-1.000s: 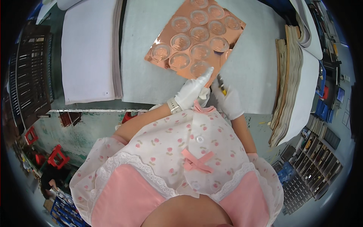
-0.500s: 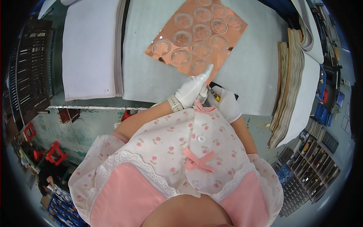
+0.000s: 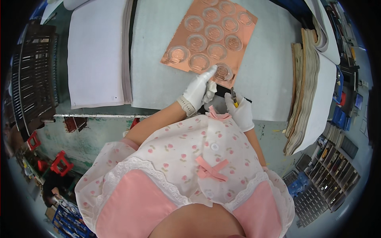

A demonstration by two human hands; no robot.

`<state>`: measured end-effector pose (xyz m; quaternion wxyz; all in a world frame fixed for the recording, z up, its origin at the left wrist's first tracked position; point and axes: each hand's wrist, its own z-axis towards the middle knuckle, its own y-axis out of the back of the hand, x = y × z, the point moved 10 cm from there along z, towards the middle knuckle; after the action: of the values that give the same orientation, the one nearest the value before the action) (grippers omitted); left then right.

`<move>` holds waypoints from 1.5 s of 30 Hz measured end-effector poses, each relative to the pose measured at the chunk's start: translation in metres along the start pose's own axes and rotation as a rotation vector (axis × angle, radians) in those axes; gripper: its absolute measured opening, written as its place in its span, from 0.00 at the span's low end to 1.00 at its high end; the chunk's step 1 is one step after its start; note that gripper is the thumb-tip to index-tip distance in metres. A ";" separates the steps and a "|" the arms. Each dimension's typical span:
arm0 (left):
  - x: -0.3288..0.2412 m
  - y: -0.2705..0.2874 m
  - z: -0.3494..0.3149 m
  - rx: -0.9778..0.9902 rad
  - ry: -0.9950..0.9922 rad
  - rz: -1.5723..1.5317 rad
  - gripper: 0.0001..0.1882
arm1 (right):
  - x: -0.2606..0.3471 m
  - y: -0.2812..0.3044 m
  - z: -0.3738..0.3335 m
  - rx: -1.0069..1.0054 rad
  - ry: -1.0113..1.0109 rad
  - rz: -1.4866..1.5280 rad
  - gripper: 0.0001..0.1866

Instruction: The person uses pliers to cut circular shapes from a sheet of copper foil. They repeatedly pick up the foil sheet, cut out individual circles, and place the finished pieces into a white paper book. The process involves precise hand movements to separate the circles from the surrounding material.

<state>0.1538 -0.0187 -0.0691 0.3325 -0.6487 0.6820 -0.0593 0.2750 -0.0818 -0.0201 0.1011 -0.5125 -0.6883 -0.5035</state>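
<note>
Sheet [image 3: 207,46], copper-coloured with clear round shapes [image 3: 217,51], lies over the pale worktop [image 3: 264,79] in the head view. Your left hand [image 3: 197,90] extends a finger onto its near end; whether the curled fingers pinch it is unclear. Your right hand [image 3: 241,112] grasps a knife-like tool [image 3: 235,100] beside a black strip [image 3: 223,91]; loose hold-down pressure could let the sheet slip, and the tip could nick your left fingers.
</note>
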 end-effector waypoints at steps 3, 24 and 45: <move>0.001 -0.004 0.001 0.000 0.009 0.142 0.32 | 0.007 -0.004 0.001 -0.021 0.046 -0.068 0.15; -0.012 -0.036 -0.052 0.278 -0.132 0.379 0.30 | -0.027 0.023 0.053 -0.185 -0.203 1.348 0.17; -0.122 0.105 -0.191 -0.490 -0.817 0.175 0.20 | 0.210 0.043 0.031 -0.107 0.496 0.852 0.07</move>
<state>-0.0439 0.0434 0.0701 0.4144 -0.6183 0.5414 0.3909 0.2256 0.0683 0.1286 0.4322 -0.6174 -0.3459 -0.5588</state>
